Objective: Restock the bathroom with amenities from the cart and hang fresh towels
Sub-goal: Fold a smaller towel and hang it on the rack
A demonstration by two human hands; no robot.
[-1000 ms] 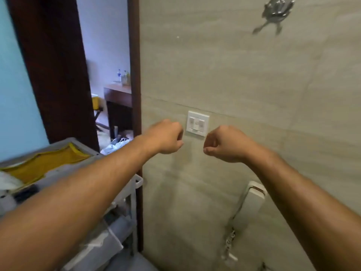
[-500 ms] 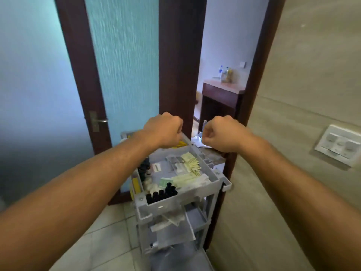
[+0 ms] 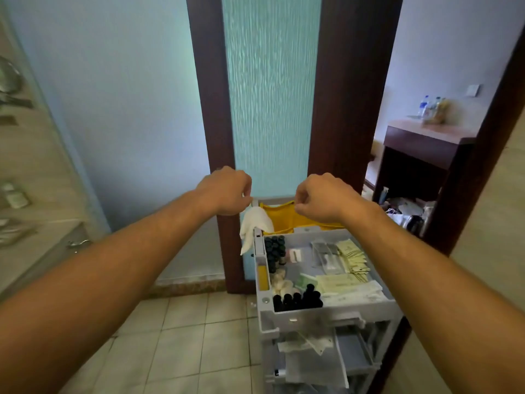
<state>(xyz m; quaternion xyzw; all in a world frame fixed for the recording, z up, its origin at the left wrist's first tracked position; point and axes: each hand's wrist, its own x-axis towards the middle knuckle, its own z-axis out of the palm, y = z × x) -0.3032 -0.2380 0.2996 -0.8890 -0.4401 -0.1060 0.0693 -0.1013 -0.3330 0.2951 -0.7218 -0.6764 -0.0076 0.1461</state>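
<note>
The grey cart [image 3: 326, 317] stands low and right of centre, its top tray running lengthwise away from the person toward the door. Nearest on the tray is a row of small dark bottles [image 3: 298, 300]; behind them lie pale sachets and packets [image 3: 349, 268], and another cluster of dark bottles sits at the far left corner. Beyond the tray a white cloth [image 3: 252, 226] droops over the cart's far left edge, beside a yellow bag [image 3: 279, 220].

Both arms reach out over the cart. The left hand [image 3: 225, 191] and right hand [image 3: 321, 197] hang above the far end, fingers curled under into loose fists, holding nothing I can see. The amenities lie below and back toward the person from both hands; the right hand is over the tray, so it looks the handier for a packet, while the left hovers just above the cloth.

Compared with half a second ago, the view has swung left: the wall switch is gone, and the cart sits closer and more squarely underneath, while the fists look the same.
</note>
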